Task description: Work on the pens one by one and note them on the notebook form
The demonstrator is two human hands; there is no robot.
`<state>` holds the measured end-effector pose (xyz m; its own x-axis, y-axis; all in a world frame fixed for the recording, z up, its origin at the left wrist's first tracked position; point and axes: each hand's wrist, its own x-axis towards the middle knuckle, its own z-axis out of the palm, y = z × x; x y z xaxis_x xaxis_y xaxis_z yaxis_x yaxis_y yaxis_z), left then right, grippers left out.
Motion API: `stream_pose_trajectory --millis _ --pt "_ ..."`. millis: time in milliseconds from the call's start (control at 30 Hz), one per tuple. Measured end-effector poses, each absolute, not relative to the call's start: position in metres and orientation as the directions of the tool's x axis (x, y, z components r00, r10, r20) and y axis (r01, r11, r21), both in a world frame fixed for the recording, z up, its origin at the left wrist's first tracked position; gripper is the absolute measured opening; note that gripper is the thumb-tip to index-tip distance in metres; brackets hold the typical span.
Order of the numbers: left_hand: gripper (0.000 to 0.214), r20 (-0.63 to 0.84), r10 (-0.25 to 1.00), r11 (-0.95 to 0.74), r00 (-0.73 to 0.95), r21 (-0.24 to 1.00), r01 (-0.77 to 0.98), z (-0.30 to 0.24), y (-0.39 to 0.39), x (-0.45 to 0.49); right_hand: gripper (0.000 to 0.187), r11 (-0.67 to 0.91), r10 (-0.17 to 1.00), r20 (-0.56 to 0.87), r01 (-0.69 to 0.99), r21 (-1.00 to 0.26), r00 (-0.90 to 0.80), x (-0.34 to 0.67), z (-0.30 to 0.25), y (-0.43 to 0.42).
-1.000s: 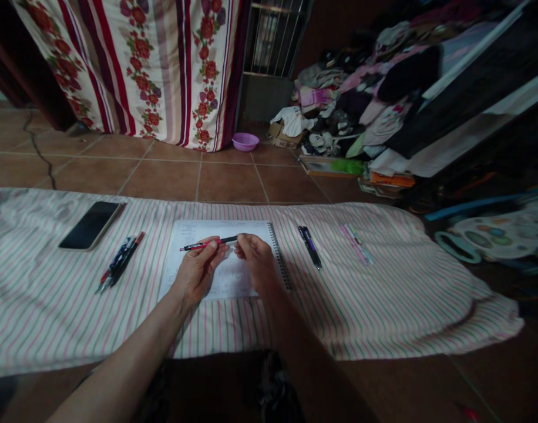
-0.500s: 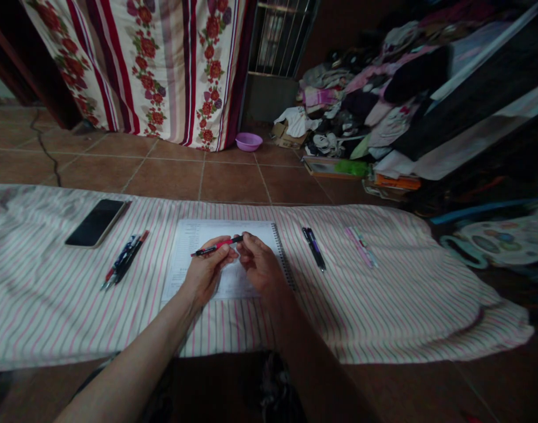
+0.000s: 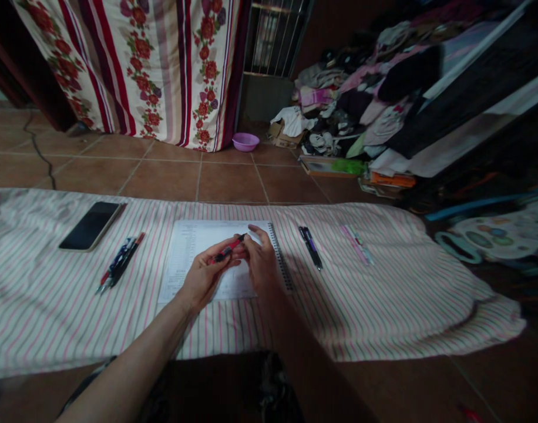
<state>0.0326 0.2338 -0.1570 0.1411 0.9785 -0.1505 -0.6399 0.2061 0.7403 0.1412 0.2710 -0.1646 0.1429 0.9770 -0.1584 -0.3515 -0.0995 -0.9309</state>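
A red and black pen [image 3: 228, 249] is held above the open page of a spiral notebook [image 3: 181, 249], tilted with its upper end to the right. My left hand [image 3: 206, 271] is closed around the pen's lower part. My right hand [image 3: 261, 257] meets the pen near its upper end, thumb and a finger close against it, while another finger sticks out. The exact contact of the right fingertips is partly hidden. Both hands hover over the middle of the notebook, whose spiral binding runs along the right side.
On the striped cloth [image 3: 163, 335] lie a phone [image 3: 90, 226] and several pens [image 3: 120, 262] to the left. Dark pens [image 3: 310, 248] and pink and pastel pens [image 3: 357, 244] lie to the right. Beyond are a purple basin [image 3: 245, 141], a floral curtain [image 3: 163, 70] and heaped clothes [image 3: 357, 100].
The pen has turned more steeply, and more of its left end is covered by my left hand. A finger of my right hand has lifted away. The view has shifted slightly.
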Motion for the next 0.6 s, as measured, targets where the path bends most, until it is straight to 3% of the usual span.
stream_pose_trajectory --millis 133,267,433,600 --pt "0.033 -0.151 0.984 0.179 0.099 0.761 -0.624 -0.158 0.235 0.032 0.023 0.023 0.996 0.014 -0.096 -0.995 0.091 0.142 -0.169 0.270" --pt "0.022 -0.212 0.972 0.230 0.105 0.742 -0.629 -0.157 0.235 0.026 0.026 0.241 0.969 0.246 0.131 -0.962 0.025 0.144 -0.170 0.266" --pt "0.016 -0.267 0.951 0.307 0.157 0.731 -0.610 -0.156 0.233 0.019 0.032 0.488 0.868 0.496 0.239 -0.840 -0.030 0.144 -0.167 0.261" --pt "0.007 -0.222 0.957 0.291 0.189 0.732 -0.616 -0.157 0.232 0.019 0.034 0.560 0.821 0.563 0.319 -0.765 -0.092 0.145 -0.163 0.258"
